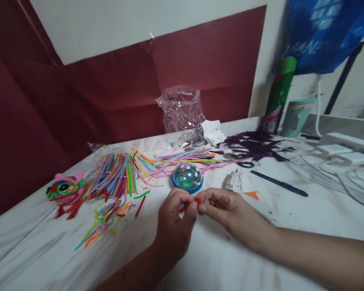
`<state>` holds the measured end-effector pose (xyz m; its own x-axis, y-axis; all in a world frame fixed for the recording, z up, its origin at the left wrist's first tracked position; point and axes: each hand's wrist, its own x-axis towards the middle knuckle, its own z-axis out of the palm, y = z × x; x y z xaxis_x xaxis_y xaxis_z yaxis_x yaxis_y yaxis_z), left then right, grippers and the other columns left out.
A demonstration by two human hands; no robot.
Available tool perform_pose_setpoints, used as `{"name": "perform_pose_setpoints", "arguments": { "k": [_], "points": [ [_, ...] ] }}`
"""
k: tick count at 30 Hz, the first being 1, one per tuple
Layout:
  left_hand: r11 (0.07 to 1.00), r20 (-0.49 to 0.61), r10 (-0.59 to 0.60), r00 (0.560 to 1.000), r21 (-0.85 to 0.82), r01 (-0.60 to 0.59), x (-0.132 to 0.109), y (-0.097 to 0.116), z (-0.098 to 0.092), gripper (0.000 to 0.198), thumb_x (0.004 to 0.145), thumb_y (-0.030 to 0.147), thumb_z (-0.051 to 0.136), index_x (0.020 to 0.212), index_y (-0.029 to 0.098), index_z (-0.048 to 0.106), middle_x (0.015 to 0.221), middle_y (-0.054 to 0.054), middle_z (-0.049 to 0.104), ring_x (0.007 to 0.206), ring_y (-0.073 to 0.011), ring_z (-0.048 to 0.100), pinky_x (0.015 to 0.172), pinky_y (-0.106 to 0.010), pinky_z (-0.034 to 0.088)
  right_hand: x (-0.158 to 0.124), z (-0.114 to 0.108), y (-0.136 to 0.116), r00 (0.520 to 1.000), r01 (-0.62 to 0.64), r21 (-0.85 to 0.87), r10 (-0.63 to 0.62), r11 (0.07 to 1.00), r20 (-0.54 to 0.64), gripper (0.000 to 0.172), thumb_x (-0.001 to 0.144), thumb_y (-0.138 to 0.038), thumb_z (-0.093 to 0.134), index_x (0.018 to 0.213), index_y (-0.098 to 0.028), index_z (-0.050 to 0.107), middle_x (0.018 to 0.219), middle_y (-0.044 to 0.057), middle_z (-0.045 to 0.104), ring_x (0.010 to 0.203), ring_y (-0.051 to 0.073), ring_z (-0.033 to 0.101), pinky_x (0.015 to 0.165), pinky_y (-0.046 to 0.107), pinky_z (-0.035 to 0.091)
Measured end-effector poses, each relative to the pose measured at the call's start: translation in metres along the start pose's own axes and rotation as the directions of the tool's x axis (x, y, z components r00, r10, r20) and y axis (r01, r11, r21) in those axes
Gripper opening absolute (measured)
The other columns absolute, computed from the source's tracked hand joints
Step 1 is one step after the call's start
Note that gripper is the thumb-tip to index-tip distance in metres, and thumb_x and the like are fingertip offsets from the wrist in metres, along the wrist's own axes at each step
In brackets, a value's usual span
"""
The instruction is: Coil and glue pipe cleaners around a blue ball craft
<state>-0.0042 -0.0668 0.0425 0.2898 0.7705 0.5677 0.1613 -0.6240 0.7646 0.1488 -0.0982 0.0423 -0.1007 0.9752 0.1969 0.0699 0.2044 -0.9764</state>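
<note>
Both hands meet over the front middle of the table. My left hand is closed in a pinch on a small red piece, which looks like fuzzy pipe cleaner. My right hand pinches the same piece from the other side, and the fingertips hide most of it. Just behind the fingers sits a clear dome with a blue rim and coloured bits inside. To the right of the dome a white glue gun with an orange trigger lies partly behind my right hand.
Bundled pipe cleaners lie left of the dome, with cut pieces in front. A pipe-cleaner figure stands far left. Scissors, a dark blue stick, purple strands, a green cup and white cables occupy the right.
</note>
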Motion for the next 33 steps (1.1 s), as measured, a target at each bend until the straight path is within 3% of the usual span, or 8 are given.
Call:
{"name": "perform_pose_setpoints", "arguments": {
  "k": [4, 11, 17, 21, 24, 28, 31, 33],
  "points": [
    [1.000, 0.007, 0.003, 1.000, -0.004, -0.003, -0.004, -0.001, 0.004, 0.015, 0.081, 0.019, 0.056, 0.066, 0.019, 0.056, 0.069, 0.000, 0.057, 0.068, -0.0130, 0.054, 0.065, -0.024, 0.043, -0.001, 0.000, 0.001, 0.998, 0.029, -0.011, -0.030, 1.000, -0.056, 0.024, 0.079, -0.043, 0.063, 0.077, -0.019, 0.063, 0.073, 0.002, 0.064, 0.070, 0.017, 0.058, 0.067, 0.030, 0.047],
    [0.987, 0.083, -0.158, 0.984, 0.049, 0.154, 0.001, -0.007, 0.000, 0.013, 0.081, 0.025, 0.057, 0.071, 0.018, 0.061, 0.071, -0.001, 0.062, 0.069, -0.0156, 0.057, 0.066, -0.028, 0.045, 0.006, -0.007, 0.003, 0.989, 0.130, -0.229, -0.143, 0.965, -0.041, 0.022, 0.086, -0.038, 0.048, 0.076, -0.020, 0.056, 0.069, 0.002, 0.057, 0.066, 0.017, 0.054, 0.062, 0.030, 0.044],
    [0.967, 0.074, 0.112, 0.991, 0.221, -0.126, 0.004, -0.009, -0.003, 0.013, 0.084, 0.020, 0.053, 0.072, 0.019, 0.059, 0.072, -0.001, 0.062, 0.070, -0.0154, 0.059, 0.065, -0.026, 0.046, 0.006, -0.017, -0.001, 0.961, 0.269, -0.549, -0.262, 0.791, 0.094, 0.018, 0.090, -0.025, 0.045, 0.077, -0.020, 0.056, 0.071, 0.003, 0.062, 0.065, 0.017, 0.056, 0.061, 0.028, 0.043],
    [0.916, 0.177, 0.230, 0.957, 0.294, -0.274, 0.004, -0.012, -0.004, 0.015, 0.087, 0.017, 0.047, 0.076, 0.020, 0.056, 0.074, -0.003, 0.062, 0.072, -0.0152, 0.060, 0.066, -0.026, 0.046, 0.003, -0.021, 0.000, 0.912, 0.404, -0.626, -0.345, 0.667, 0.221, 0.018, 0.091, -0.019, 0.041, 0.080, -0.020, 0.056, 0.075, 0.006, 0.064, 0.066, 0.017, 0.060, 0.061, 0.027, 0.045],
    [0.874, 0.256, 0.258, 0.932, 0.349, -0.338, 0.004, -0.014, -0.003, 0.015, 0.084, 0.014, 0.044, 0.074, 0.020, 0.053, 0.072, -0.003, 0.059, 0.067, -0.0155, 0.057, 0.061, -0.027, 0.044, 0.001, -0.020, 0.002, 0.921, 0.384, -0.683, -0.312, 0.622, 0.234, 0.019, 0.089, -0.019, 0.041, 0.078, -0.019, 0.057, 0.075, 0.008, 0.065, 0.066, 0.019, 0.060, 0.061, 0.030, 0.045],
    [0.888, 0.229, 0.223, 0.948, 0.353, -0.294, 0.003, -0.012, -0.003, 0.013, 0.078, 0.013, 0.044, 0.070, 0.021, 0.049, 0.069, -0.001, 0.054, 0.062, -0.0148, 0.052, 0.058, -0.027, 0.041, 0.003, -0.017, 0.000, 0.967, 0.254, -0.601, -0.194, 0.758, 0.164, 0.020, 0.089, -0.024, 0.044, 0.079, -0.019, 0.061, 0.076, 0.007, 0.066, 0.069, 0.020, 0.061, 0.064, 0.032, 0.046],
    [0.977, 0.096, 0.032, 0.995, 0.205, -0.051, 0.003, -0.007, -0.003, 0.012, 0.082, 0.020, 0.046, 0.071, 0.020, 0.049, 0.069, -0.001, 0.055, 0.064, -0.0144, 0.052, 0.060, -0.026, 0.041, 0.006, -0.013, -0.004, 0.991, 0.106, -0.327, -0.074, 0.939, 0.110, 0.018, 0.088, -0.033, 0.051, 0.084, -0.020, 0.063, 0.079, 0.004, 0.066, 0.074, 0.019, 0.061, 0.066, 0.031, 0.047],
    [0.991, 0.043, -0.129, 0.991, 0.045, 0.127, 0.003, -0.004, -0.002, 0.014, 0.083, 0.028, 0.047, 0.072, 0.020, 0.050, 0.065, 0.001, 0.054, 0.060, -0.0133, 0.050, 0.056, -0.025, 0.040, 0.007, -0.010, -0.005, 0.995, 0.047, -0.148, -0.034, 0.988, 0.093, 0.020, 0.085, -0.039, 0.056, 0.086, -0.020, 0.062, 0.079, 0.002, 0.065, 0.075, 0.018, 0.060, 0.068, 0.030, 0.047]
  ]
}}
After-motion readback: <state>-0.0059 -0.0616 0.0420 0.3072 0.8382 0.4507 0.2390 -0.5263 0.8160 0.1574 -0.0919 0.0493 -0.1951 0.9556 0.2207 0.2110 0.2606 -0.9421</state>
